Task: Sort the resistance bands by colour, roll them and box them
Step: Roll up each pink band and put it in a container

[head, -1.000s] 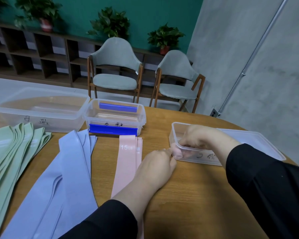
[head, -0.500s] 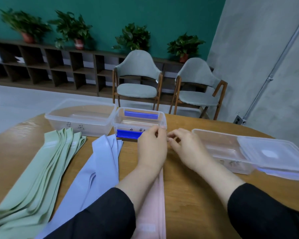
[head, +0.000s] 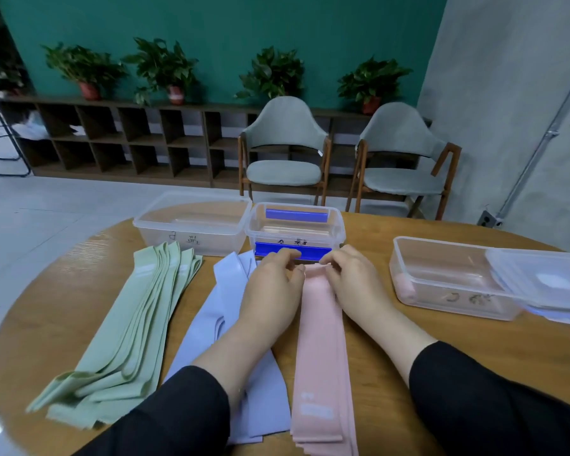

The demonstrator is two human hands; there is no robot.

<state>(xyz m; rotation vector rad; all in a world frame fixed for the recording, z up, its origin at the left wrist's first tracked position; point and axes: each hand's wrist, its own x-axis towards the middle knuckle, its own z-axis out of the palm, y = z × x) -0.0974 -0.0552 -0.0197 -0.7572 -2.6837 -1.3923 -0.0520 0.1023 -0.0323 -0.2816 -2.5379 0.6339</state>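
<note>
Fingers of left hand (head: 270, 291) and right hand (head: 352, 284) curled and pinching far end of pink bands (head: 321, 340), flat on counter (head: 63, 311) between both forearms. Purple bands (head: 218, 311) just left of pink; green bands (head: 139, 317) further left. Three clear boxes at far side: left box (head: 191, 222), middle box (head: 295, 230), right box (head: 441, 274) holding pink roll (head: 405, 287).

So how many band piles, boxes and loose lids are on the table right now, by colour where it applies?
Green band pile: 1
Lilac band pile: 1
Pink band pile: 1, far end pinched by left hand and right hand
Clear boxes: 3
Loose lid: 1
Total: 7
</note>
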